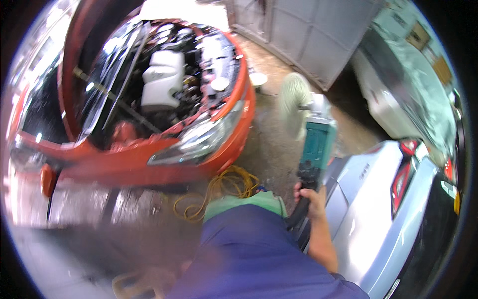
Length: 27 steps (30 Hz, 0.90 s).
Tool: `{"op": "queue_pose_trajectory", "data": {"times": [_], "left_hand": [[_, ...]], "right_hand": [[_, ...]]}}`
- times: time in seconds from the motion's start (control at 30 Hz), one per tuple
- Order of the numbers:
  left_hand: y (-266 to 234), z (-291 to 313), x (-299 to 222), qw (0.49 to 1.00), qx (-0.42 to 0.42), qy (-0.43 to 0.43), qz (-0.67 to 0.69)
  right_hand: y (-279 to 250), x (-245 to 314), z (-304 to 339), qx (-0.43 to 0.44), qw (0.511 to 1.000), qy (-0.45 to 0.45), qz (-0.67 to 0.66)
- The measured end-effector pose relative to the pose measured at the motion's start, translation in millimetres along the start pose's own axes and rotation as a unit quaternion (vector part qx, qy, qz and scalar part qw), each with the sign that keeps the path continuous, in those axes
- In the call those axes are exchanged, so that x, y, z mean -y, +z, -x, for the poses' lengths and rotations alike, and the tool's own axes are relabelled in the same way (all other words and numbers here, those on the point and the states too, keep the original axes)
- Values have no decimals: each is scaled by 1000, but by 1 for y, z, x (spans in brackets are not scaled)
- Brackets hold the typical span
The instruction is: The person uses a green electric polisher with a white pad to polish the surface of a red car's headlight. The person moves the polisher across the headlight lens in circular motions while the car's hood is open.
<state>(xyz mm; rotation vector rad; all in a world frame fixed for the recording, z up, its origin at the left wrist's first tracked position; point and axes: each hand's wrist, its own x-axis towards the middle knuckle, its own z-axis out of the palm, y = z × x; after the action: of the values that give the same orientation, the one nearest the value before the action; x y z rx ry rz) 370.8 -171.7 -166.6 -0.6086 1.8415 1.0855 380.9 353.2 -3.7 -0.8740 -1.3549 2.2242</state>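
An orange-red car [124,169] stands with its hood raised; a worker's left hand [160,281] blurs low, its finger state impossible to tell. Past a coiled yellow cord [239,184], a teal polisher [317,144] points its pale pad [295,102] clear of both cars, right hand [314,202] wrapped firmly around its handle. A silver car [366,199] waits alongside, any finished or remaining buffing unclear.
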Motion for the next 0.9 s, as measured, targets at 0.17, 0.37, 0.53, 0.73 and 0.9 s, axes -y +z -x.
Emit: {"op": "queue_pose_trajectory", "data": {"times": [0.17,0.37,0.53,0.73,0.9], "left_hand": [[-45,-54,-50,996,43,31,-72],[-64,-109,-133,968,128,124,-179],[-59,-125,-182,927,204,190,-251],[-37,-106,-202,883,274,232,-301],[-19,-92,-191,863,299,238,-331]], "right_hand": [[53,-38,41,-32,999,-15,-6],[99,-99,121,-53,996,-15,-66],[128,-137,190,-90,991,7,-101],[121,-147,233,-105,991,12,-86],[99,-142,248,-127,990,0,-66]]}}
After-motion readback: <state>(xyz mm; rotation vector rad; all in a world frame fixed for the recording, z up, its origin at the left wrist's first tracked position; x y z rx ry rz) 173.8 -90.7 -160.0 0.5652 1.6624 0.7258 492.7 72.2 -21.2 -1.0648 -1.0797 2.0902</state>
